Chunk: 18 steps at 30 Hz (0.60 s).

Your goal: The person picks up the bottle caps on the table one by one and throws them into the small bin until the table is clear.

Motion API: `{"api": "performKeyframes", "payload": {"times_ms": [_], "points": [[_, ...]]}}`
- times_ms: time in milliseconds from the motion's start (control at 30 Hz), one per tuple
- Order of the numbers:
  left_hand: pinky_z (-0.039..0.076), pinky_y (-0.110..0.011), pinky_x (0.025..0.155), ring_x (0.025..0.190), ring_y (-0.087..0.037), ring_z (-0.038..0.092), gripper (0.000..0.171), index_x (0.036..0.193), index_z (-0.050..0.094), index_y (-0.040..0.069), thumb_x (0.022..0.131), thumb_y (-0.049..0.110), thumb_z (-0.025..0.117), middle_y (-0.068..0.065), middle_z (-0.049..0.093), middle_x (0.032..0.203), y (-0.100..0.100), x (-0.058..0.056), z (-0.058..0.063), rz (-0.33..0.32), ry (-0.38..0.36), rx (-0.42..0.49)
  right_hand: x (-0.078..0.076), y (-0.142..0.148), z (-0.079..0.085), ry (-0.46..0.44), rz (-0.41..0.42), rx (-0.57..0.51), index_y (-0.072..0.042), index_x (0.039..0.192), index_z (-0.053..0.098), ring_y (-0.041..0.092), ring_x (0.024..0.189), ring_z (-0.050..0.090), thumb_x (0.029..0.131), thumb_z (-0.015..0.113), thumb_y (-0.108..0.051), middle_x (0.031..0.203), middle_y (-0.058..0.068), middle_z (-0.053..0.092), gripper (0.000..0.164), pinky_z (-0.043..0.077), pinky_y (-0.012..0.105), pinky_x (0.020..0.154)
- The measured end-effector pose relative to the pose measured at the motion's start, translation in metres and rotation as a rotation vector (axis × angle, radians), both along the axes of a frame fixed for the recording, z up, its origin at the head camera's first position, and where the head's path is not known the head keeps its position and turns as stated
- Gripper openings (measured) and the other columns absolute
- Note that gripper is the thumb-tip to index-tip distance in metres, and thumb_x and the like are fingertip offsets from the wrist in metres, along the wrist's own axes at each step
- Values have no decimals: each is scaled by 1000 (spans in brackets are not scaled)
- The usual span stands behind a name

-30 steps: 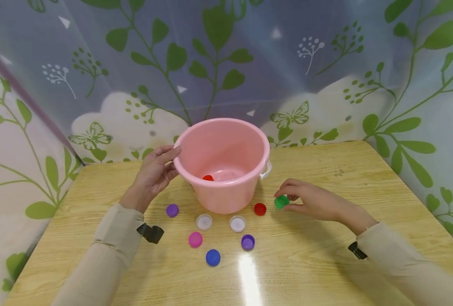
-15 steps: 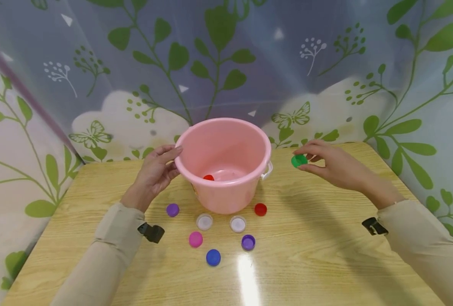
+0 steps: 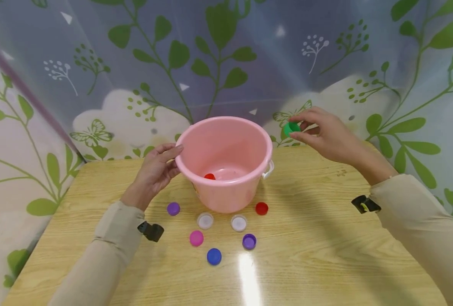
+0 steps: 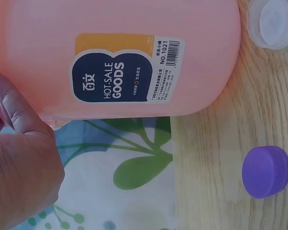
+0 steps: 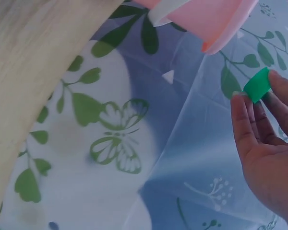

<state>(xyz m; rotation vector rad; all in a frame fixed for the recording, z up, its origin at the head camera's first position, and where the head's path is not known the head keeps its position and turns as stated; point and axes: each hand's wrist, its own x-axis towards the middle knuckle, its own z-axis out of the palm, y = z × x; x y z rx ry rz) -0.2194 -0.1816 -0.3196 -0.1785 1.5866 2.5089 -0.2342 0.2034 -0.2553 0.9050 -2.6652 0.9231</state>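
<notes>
1. A beige left sleeve (image 3: pixel 92 255) is extending over the wooden tabletop (image 3: pixel 307 263), and a black wrist device (image 3: pixel 151 231) is sitting at its cuff.
2. The left hand (image 3: pixel 154 172) is gripping the left edge of the pink bucket (image 3: pixel 228 197) at its rim; its grip is closing on that edge. In the left wrist view, a label (image 4: pixel 120 67) reading "HOT-SALE GOODS" is showing on the bucket's side.
3. A purple cap (image 3: pixel 173 208) is lying closed side up, near the bucket's left front. A bright pink cap (image 3: pixel 196 238) is lying closer to the person, and a left white cap (image 3: pixel 205 220) is resting just before the bucket.
4. The bucket is standing upright; inside, a red piece (image 3: pixel 210 176) is showing, partly hidden by the near rim. A blue cap (image 3: pixel 214 256) is lying nearest the person.
5. A right white cap (image 3: pixel 239 223), an upturned purple cap (image 3: pixel 249 242) and a red cap (image 3: pixel 262 208) are lying in that order.
6. A white handle (image 3: pixel 268 169) is jutting from the bucket's right side.
7. Right of the bucket and apart from it, the green cap (image 3: pixel 292 129) is hanging above the tabletop. The right hand (image 3: pixel 326 134) is pinching it, its grip holding the cap between thumb and fingers.
8. Behind everything, a leaf-patterned sheet (image 3: pixel 226 100) is spanning the view.
</notes>
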Motion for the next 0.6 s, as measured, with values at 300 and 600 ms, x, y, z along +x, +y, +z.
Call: {"api": "performKeyframes", "payload": {"times_ms": [300, 600], "points": [[56, -22, 56, 64, -15, 61, 29, 111, 50, 3, 90, 13, 68, -10, 55, 94, 1, -2, 1, 11, -9, 13, -10, -32, 7, -31, 69, -34, -2, 124, 60, 17, 96, 53, 91, 67, -14, 113, 7, 55, 35, 53, 30, 84], [56, -22, 56, 62, -15, 60, 26, 109, 50, 3, 91, 12, 67, -10, 55, 92, 0, -1, -1, 22, -18, 23, -20, -67, -2, -91, 113, -25, -3, 124, 61, 20, 98, 55, 91, 68, -18, 115, 8, 54, 37, 51, 34, 87]]}}
